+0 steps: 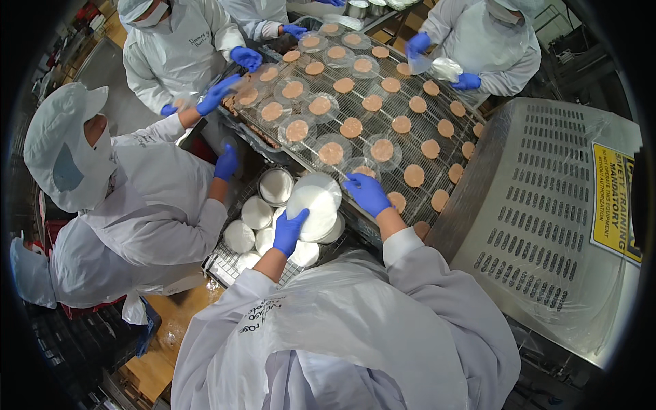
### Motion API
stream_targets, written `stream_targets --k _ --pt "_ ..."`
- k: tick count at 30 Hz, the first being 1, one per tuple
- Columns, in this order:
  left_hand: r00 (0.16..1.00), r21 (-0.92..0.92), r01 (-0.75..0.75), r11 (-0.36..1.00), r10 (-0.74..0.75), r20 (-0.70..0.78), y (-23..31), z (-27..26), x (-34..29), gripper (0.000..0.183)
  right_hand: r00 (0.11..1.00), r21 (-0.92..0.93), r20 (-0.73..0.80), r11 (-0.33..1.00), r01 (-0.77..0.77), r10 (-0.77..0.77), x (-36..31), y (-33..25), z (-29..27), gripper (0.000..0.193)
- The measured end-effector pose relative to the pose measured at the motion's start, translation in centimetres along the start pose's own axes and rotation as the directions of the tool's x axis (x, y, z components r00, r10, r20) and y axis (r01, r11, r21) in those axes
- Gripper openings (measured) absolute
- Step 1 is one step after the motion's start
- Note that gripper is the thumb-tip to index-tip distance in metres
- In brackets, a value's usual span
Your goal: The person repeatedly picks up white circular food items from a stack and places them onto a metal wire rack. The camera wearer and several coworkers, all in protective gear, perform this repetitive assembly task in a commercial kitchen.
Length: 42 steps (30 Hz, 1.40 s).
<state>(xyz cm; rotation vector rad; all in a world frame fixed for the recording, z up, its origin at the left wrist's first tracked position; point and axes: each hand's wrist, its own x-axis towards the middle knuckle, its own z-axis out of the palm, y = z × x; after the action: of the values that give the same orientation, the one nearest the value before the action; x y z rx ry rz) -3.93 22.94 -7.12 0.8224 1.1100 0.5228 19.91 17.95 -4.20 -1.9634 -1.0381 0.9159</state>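
Observation:
In my left hand (290, 232) is a stack of thin round plastic sheets (314, 205), pinched between thumb and fingers above a wire crate. My right hand (369, 195), in a blue glove like the left, reaches over the near edge of the conveyor with its fingers stretched out. Its fingertips are at a clear round sheet with a pink patty (364, 170) on it, partly hidden by the hand. Beside that lie other patties on clear sheets, such as one patty (331, 153) a little farther off.
A wire-mesh conveyor (430, 184) carries rows of patties, some bare on the mesh. More stacks of round sheets (257, 212) fill the wire crate (225, 263) at my left. A slotted metal housing (540, 205) stands at the right. Several gloved co-workers (164, 191) stand around the conveyor.

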Motion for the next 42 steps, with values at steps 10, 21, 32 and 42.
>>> stream_targets --k 10,21,32,42 --pt "1.000 -0.035 0.021 0.999 -0.021 0.004 0.2 0.8 -3.0 0.049 1.000 -0.190 0.005 0.982 -0.017 0.018 0.7 0.2 -2.5 0.019" --pt "0.999 -0.017 0.039 0.999 -0.039 -0.011 -0.6 -2.3 -5.2 0.051 0.967 -0.436 -0.039 0.866 -0.243 0.252 0.1 4.4 -1.1 0.039" --pt "0.998 -0.100 0.058 0.993 -0.057 0.010 -2.3 -0.3 -3.5 0.049 0.869 -0.416 -0.492 0.866 -0.278 0.043 -1.8 10.1 -4.7 0.041" --pt "0.999 -0.056 0.031 0.998 -0.031 -0.014 -1.2 2.6 -4.7 0.050 0.721 -0.716 -0.059 0.533 0.451 -0.690 10.5 9.9 -1.1 0.026"
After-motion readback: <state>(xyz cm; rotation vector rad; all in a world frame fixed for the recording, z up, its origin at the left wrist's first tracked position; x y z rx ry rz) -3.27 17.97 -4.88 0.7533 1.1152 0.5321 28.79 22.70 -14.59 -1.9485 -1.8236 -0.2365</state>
